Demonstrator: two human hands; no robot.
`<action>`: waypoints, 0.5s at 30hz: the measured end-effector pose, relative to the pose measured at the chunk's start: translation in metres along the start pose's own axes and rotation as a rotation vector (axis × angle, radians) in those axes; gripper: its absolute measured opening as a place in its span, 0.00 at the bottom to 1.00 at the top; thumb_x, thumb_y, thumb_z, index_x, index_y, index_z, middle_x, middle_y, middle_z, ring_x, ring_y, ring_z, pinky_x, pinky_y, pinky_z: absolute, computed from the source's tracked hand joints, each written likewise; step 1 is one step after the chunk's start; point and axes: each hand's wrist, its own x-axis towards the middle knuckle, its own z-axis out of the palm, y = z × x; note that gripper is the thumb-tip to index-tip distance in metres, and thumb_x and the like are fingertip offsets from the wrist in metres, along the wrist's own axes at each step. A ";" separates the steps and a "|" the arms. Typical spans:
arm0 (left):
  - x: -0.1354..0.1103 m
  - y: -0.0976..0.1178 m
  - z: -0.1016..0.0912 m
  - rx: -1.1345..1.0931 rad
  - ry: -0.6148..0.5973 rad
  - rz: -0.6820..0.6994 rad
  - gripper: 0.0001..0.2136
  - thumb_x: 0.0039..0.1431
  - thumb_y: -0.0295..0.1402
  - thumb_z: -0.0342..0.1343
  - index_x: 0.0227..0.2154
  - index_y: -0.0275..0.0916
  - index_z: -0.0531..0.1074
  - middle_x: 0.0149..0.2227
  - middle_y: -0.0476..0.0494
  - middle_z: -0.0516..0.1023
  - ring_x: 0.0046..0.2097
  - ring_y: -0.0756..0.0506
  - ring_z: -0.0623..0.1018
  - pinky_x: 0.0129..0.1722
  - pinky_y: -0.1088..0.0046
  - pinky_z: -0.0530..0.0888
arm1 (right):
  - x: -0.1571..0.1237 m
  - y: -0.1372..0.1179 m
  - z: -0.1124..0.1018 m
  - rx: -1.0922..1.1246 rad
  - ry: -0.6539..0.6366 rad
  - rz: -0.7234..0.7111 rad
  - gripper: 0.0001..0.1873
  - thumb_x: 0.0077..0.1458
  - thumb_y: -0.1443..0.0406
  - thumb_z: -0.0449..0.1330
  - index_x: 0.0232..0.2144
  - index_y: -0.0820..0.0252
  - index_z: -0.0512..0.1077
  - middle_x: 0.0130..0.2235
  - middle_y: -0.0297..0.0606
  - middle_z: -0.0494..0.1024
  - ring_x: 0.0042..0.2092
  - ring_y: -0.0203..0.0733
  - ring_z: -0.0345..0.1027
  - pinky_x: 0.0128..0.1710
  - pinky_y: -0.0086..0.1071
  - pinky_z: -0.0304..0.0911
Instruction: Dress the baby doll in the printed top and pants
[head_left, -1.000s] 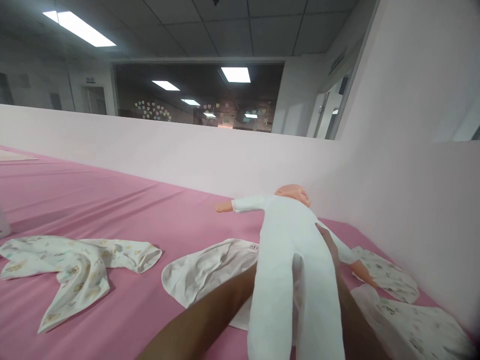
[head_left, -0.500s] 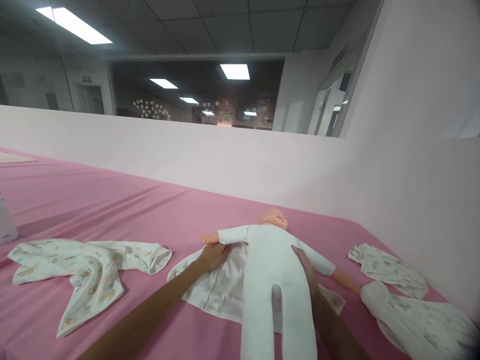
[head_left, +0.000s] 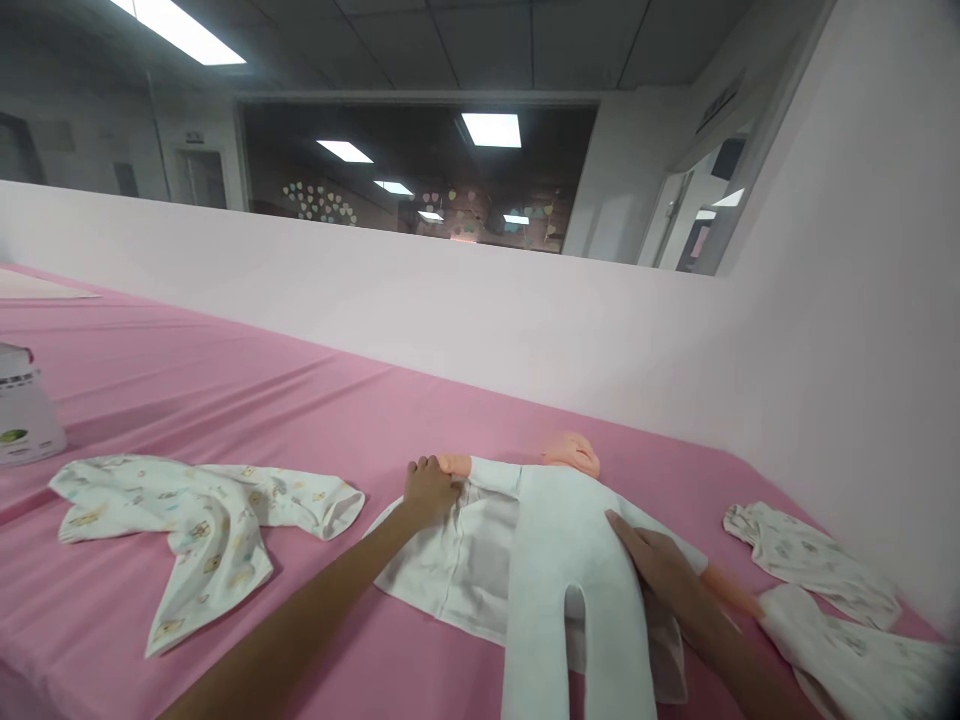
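A baby doll (head_left: 570, 530) in a white one-piece suit lies on the pink-covered surface, its head pointing away from me. My left hand (head_left: 431, 492) is closed at the doll's hand (head_left: 454, 464), on the left; its fingertips are hidden. Beneath the doll a spread white baby garment (head_left: 480, 570) shows, mostly to the left of the body. My right hand (head_left: 660, 560) rests against the right side of the doll's body, fingers stretched out along the suit. The doll's other arm (head_left: 731, 592) extends past my right hand.
Left of the doll lies a patterned baby garment (head_left: 202, 510), with a white container (head_left: 26, 410) beyond it. Two more patterned garments, one farther back (head_left: 810, 555) and one nearer (head_left: 862, 645), lie at the right. A white wall (head_left: 420, 300) borders the surface behind.
My left hand has moved from below the doll's left-side arm up to its hand. My right hand has shifted outward, its fingers lying over the suit. The camera view has turned slightly left.
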 end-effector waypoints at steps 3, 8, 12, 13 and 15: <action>0.001 -0.012 -0.014 -0.099 -0.055 -0.053 0.10 0.50 0.34 0.53 0.35 0.36 0.74 0.44 0.32 0.75 0.51 0.31 0.69 0.52 0.52 0.60 | 0.005 -0.032 -0.002 -0.239 0.133 -0.089 0.16 0.54 0.52 0.50 0.30 0.53 0.70 0.38 0.42 0.77 0.40 0.53 0.70 0.39 0.44 0.63; -0.003 -0.019 -0.041 -0.419 -0.143 -0.075 0.06 0.53 0.35 0.51 0.29 0.38 0.68 0.35 0.40 0.76 0.39 0.41 0.75 0.36 0.68 0.69 | 0.024 -0.107 0.049 -0.153 -0.174 -0.664 0.25 0.55 0.53 0.53 0.54 0.52 0.66 0.58 0.39 0.68 0.58 0.48 0.60 0.56 0.39 0.55; -0.007 -0.016 -0.066 -0.679 -0.122 -0.127 0.08 0.54 0.36 0.50 0.34 0.39 0.64 0.30 0.46 0.73 0.30 0.47 0.74 0.26 0.74 0.68 | 0.046 -0.132 0.097 -0.224 -0.396 -0.744 0.26 0.57 0.53 0.52 0.56 0.53 0.66 0.57 0.40 0.69 0.57 0.49 0.60 0.56 0.40 0.52; -0.008 -0.014 -0.072 -0.728 -0.106 -0.137 0.08 0.54 0.37 0.50 0.35 0.39 0.64 0.29 0.47 0.72 0.28 0.49 0.73 0.25 0.75 0.68 | 0.051 -0.132 0.103 -0.239 -0.395 -0.737 0.24 0.58 0.53 0.51 0.54 0.54 0.68 0.55 0.41 0.71 0.55 0.49 0.63 0.55 0.40 0.53; -0.011 -0.008 -0.083 -0.851 -0.069 -0.137 0.08 0.54 0.37 0.51 0.35 0.40 0.63 0.30 0.49 0.71 0.26 0.51 0.72 0.24 0.77 0.68 | 0.058 -0.130 0.110 -0.240 -0.366 -0.736 0.22 0.59 0.53 0.50 0.51 0.53 0.70 0.52 0.40 0.73 0.52 0.48 0.65 0.53 0.41 0.54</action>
